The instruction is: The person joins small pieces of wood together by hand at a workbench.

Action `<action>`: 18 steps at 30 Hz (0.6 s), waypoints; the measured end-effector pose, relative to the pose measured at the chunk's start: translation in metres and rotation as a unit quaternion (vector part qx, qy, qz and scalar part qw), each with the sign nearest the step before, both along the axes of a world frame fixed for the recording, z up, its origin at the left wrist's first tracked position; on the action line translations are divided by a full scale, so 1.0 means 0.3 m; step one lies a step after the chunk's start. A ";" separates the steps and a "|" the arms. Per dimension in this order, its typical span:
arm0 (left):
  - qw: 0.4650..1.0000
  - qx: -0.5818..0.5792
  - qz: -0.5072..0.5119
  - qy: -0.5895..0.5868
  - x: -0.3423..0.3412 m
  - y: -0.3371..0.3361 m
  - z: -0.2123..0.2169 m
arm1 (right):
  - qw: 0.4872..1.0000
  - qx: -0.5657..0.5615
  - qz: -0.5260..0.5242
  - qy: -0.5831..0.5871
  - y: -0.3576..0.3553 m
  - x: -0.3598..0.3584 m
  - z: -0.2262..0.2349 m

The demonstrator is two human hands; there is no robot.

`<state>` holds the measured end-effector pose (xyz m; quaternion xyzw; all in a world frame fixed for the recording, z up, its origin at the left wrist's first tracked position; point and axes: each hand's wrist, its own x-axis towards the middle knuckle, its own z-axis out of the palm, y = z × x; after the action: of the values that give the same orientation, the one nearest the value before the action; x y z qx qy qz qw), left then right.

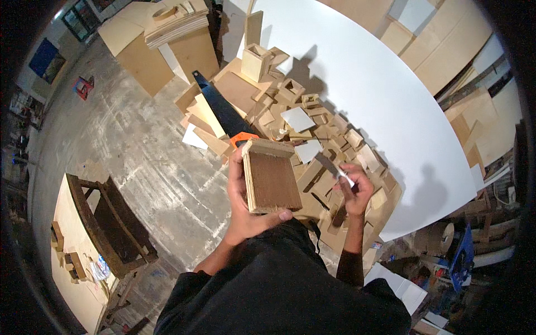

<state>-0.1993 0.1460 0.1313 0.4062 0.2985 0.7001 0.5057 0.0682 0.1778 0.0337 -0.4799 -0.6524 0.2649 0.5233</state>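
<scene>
My left hand grips a small plywood box in front of my body. Its fingers wrap the left side and the thumb presses along the lower edge. A brown inner panel faces up, framed by pale layered edges. To the right, apart from the box, my right hand pinches a thin strip, dark grey at one end and white near the fingers; its exact kind is unclear. Just beyond the box lies a hand saw with a dark blade and orange handle.
Wood offcuts and small boxes are heaped ahead, against a large white curved panel. A plywood stack stands at the far left. At the near left is a wooden bench with small pieces on it. A concrete floor stretches between.
</scene>
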 end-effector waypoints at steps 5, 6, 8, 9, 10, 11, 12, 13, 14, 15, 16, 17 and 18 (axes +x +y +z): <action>0.998 -0.048 -0.011 0.042 -0.022 -0.017 0.012 | 0.977 -0.002 0.040 0.211 0.017 -0.092 0.157; 0.998 -0.061 -0.011 0.034 -0.018 -0.021 0.014 | 0.962 0.006 0.053 0.267 0.018 -0.098 0.161; 0.998 -0.054 -0.007 0.037 -0.019 -0.028 0.002 | 0.960 0.014 0.056 0.276 0.024 -0.132 0.189; 0.998 -0.048 -0.001 0.042 -0.019 -0.029 -0.003 | 0.953 0.015 0.032 0.301 0.027 -0.156 0.207; 0.998 -0.046 -0.001 0.041 -0.021 -0.032 0.001 | 0.945 0.016 0.010 0.326 0.027 -0.173 0.224; 0.998 -0.031 0.000 0.053 -0.023 -0.034 0.008 | 0.946 -0.005 0.031 0.321 0.022 -0.178 0.234; 0.998 -0.016 0.001 0.064 -0.023 -0.036 0.016 | 0.947 -0.003 0.032 0.320 0.009 -0.187 0.258; 0.998 -0.015 0.002 0.064 -0.023 -0.043 0.021 | 0.941 -0.038 0.060 0.331 -0.012 -0.205 0.294; 0.998 -0.015 -0.002 0.060 -0.021 -0.049 0.028 | 0.933 -0.072 0.088 0.342 -0.024 -0.219 0.312; 0.998 -0.016 -0.006 0.056 -0.020 -0.053 0.029 | 0.945 -0.051 0.089 0.310 -0.024 -0.225 0.310; 0.998 -0.018 -0.006 0.055 -0.022 -0.056 0.027 | 0.945 -0.054 0.090 0.309 -0.035 -0.220 0.314; 0.998 -0.013 -0.014 0.064 -0.026 -0.055 0.024 | 0.953 -0.095 0.105 0.269 -0.049 -0.211 0.325; 0.997 -0.009 -0.022 0.074 -0.027 -0.057 0.022 | 0.956 -0.136 0.120 0.229 -0.061 -0.206 0.338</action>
<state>-0.2075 0.1290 0.1378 0.4589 0.3320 0.6540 0.5014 0.0064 0.1596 0.1353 -0.3915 -0.5258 0.5147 0.5526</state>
